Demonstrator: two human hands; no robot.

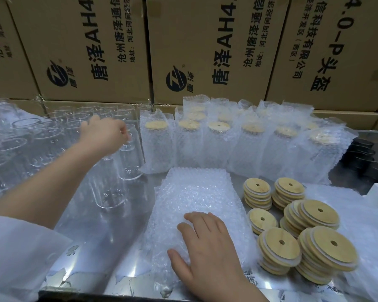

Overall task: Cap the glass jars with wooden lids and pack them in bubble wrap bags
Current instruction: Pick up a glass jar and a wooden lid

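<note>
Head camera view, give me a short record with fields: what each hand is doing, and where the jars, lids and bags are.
left hand: left hand reaching out, fingers at the rim of a clear glass jar among uncapped jars
right hand: right hand resting flat on a stack of flat bubble wrap bags
lids: round wooden lids with centre holes, stacked to the right of the bags
packed: capped jars standing in bubble wrap bags in rows at the back
backdrop: printed brown cardboard boxes

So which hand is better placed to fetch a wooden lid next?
The right hand, probably. It lies flat on the bubble wrap bags, right beside the wooden lids. The left hand is far across the table, its fingers at a glass jar.
</note>
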